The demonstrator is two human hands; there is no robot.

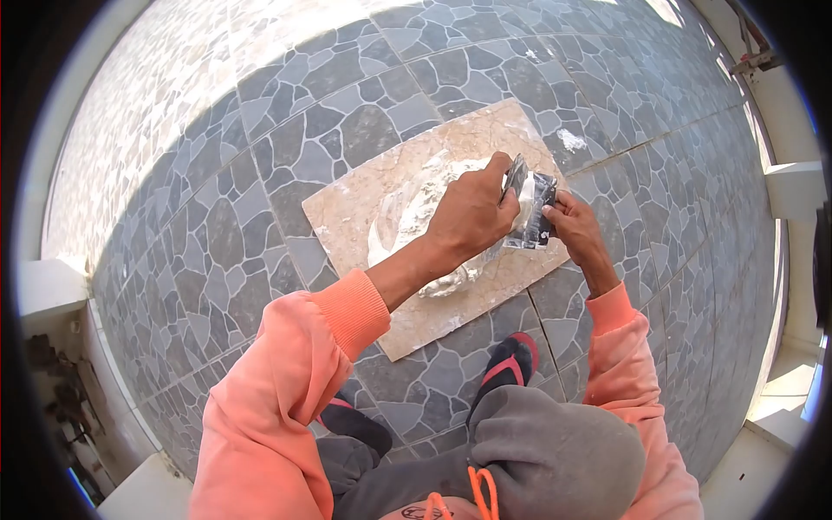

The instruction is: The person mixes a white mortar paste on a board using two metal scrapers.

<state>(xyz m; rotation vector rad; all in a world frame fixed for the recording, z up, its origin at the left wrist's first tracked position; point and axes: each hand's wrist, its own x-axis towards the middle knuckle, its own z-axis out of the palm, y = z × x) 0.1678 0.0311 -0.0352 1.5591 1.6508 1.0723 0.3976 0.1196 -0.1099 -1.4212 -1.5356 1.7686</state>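
Note:
My left hand (475, 206) reaches across a beige marble-patterned slab (342, 217), closed around a small scraper (517, 176) with a dark, smeared blade. A second scraper (544, 208), with a black back edge and white paste on its blade, is pinched in my right hand (579, 227) at the slab's right side. The two scrapers overlap in this view, close over the slab. A heap of wet white paste (425, 204) is spread over the slab's middle, partly hidden behind my left hand and forearm.
Grey stone-patterned floor tiles (225, 230) surround the slab. A white splash (570, 140) marks the floor beyond it. My feet in flip-flops (511, 364) are close to the slab's near edge. Low white walls (52, 286) stand at the sides, with dark clutter (65, 390) at lower left.

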